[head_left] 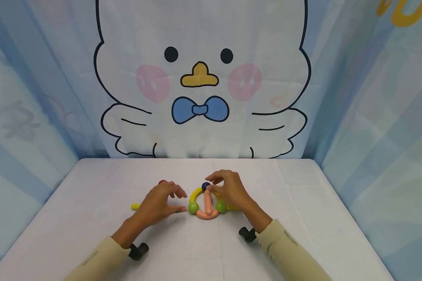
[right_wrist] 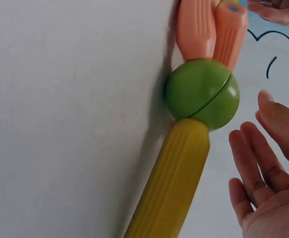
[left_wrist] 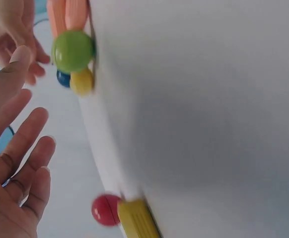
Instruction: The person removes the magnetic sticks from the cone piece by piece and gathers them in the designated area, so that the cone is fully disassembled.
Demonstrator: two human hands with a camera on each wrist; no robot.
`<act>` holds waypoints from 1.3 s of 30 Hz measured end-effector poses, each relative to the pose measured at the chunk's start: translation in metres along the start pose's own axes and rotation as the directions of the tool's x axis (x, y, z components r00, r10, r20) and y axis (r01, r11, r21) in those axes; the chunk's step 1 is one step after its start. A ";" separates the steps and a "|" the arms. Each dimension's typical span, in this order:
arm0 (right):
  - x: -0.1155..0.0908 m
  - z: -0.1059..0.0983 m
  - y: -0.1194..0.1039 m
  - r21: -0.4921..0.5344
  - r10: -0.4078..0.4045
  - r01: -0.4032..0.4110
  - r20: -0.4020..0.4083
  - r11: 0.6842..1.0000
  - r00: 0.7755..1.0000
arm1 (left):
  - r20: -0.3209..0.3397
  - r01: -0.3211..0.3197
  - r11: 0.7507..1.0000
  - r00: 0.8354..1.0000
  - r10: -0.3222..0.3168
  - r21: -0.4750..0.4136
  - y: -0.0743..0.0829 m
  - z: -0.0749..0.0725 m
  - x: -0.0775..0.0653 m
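A small toy ring (head_left: 206,203) is lying flat on the white table (head_left: 302,203), and everything else is placing itself around it. The ring is made of a yellow arc (head_left: 195,192) on the far side, a peach arc (head_left: 206,214) on the near side, 2 green balls (head_left: 193,208) joining them at left and right, and a blue ball (head_left: 205,186) at the far point. A peach stick (head_left: 208,203) is running across the middle of the ring, from the blue ball toward the peach arc.

The right hand (head_left: 228,191) is reaching over the ring's right half, its fingertips (head_left: 214,180) curling down at the blue ball; whether they are pinching it or only touching it cannot be told. A yellow stick (right_wrist: 172,178) is running out from the right green ball, away from the ring, under that hand.

The left hand (head_left: 160,205) is hovering just left of the ring, fingers loosely spread and holding nothing, its thumb near the left green ball but apart from it.

Further left of the ring, beyond the left hand, a red ball (left_wrist: 105,209) is sitting at the end of a 2nd yellow piece (left_wrist: 137,220). Behind the ring, past the table's far edge, a cartoon duck curtain (head_left: 200,78) is hanging.
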State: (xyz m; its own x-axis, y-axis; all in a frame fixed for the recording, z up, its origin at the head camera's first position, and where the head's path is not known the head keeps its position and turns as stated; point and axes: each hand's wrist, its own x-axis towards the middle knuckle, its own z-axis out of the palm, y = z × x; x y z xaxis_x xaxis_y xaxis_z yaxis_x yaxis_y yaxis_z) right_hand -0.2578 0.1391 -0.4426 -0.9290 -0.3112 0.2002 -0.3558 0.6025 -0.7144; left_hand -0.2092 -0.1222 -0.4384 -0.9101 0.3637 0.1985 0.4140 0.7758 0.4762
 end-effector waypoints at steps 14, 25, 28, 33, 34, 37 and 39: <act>0.015 0.007 0.014 0.032 0.038 -0.040 0.063 0.999 0.997 | 0.015 -0.103 0.987 0.994 0.106 -0.119 0.030 0.039 0.021; 0.019 0.014 0.013 0.050 0.052 -0.055 0.051 0.997 0.997 | 0.016 -0.144 0.982 0.989 0.147 -0.125 0.034 0.044 0.023; 0.019 0.013 0.012 0.044 0.052 -0.054 0.054 0.998 0.997 | 0.014 -0.152 0.980 0.988 0.154 -0.126 0.034 0.038 0.020; 0.020 0.013 0.011 0.027 0.066 -0.068 0.065 0.997 0.996 | -0.006 -0.139 0.983 0.990 0.139 -0.117 0.030 0.025 0.017; 0.020 0.013 0.011 0.025 0.068 -0.070 0.068 0.997 0.995 | -0.008 -0.125 0.985 0.992 0.125 -0.115 0.029 0.023 0.016; 0.020 0.013 0.012 0.017 0.075 -0.076 0.077 0.997 0.994 | -0.018 -0.100 0.990 0.995 0.098 -0.098 0.024 0.017 0.016; 0.020 0.013 0.012 0.014 0.074 -0.076 0.081 0.997 0.994 | -0.025 -0.086 0.992 0.996 0.084 -0.095 0.020 0.013 0.016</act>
State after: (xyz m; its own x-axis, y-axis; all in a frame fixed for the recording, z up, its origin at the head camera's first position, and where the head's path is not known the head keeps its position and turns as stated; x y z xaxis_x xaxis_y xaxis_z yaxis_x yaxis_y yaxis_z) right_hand -0.2792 0.1308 -0.4562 -0.9416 -0.3238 0.0920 -0.2832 0.6142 -0.7366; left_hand -0.2149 -0.0945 -0.4371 -0.8723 0.4148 0.2590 0.4870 0.6889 0.5369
